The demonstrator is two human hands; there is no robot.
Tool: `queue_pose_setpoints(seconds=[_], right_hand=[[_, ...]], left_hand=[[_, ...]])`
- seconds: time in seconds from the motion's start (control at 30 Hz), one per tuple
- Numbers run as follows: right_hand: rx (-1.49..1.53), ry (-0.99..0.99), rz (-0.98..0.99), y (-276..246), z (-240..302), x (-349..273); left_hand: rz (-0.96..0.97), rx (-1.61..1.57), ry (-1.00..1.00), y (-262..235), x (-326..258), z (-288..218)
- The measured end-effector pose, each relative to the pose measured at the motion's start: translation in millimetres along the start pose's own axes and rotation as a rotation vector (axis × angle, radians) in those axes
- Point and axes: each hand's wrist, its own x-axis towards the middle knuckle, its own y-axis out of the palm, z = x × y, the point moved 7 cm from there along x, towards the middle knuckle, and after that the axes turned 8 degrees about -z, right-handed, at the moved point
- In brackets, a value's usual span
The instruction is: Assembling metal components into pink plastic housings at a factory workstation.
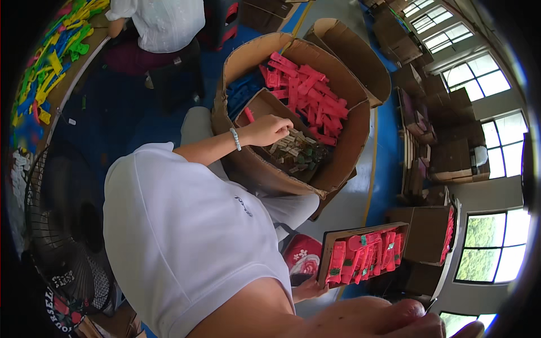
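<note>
My left hand, with a pale bead bracelet on its wrist, is closed above a smaller carton inside a big cardboard box. Small tan and clear pieces lie under it; what its fingers pinch is too small to make out. Pink-red plastic parts are heaped beside that carton, with blue parts on its other side. At lower right, my right hand grips the corner of a shallow cardboard tray. Rows of red plastic parts bearing small green pieces fill the tray.
A fan stands close at my left. Behind it runs a table edge with colourful plastic parts. Another person sits at the far left. An open carton adjoins the big box; stacked cartons line the windows.
</note>
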Motion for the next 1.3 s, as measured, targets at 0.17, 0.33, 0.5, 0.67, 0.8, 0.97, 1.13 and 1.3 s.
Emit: queue_pose_setpoints(seconds=[0.17, 0.33, 0.5, 0.67, 0.8, 0.97, 1.13, 1.3], right_hand=[[0.392, 0.514, 0.212, 170.2, -7.8, 152.4], [0.540, 0.723, 0.503, 336.9, -80.6, 204.5], [0.523, 0.831, 0.599, 556.4, -130.9, 187.5], [0.492, 0.982, 0.562, 727.8, -190.9, 140.5], [0.533, 1.046, 0.669, 822.6, -252.9, 124.7], [0.598, 1.167, 0.716, 889.3, -328.7, 75.8], [0.500, 1.174, 0.653, 892.8, -371.4, 41.6], [0.370, 1.258, 0.634, 898.5, -391.0, 52.6]], left_hand=[[-0.279, 0.659, -0.016, -67.2, -10.1, -4.7], [-0.367, 0.691, -0.021, -50.4, -31.4, 25.6], [-0.596, 0.574, 0.141, -62.5, -30.1, 14.4], [-0.591, 0.516, 0.092, -67.3, -28.8, 17.4], [-0.605, 0.484, 0.103, -68.4, -31.0, 13.7], [-0.601, 0.438, 0.120, -70.0, -26.6, 11.4], [-0.567, 0.446, 0.094, -72.0, -23.8, 17.0], [-0.579, 0.428, 0.106, -69.7, -20.5, 21.1]])
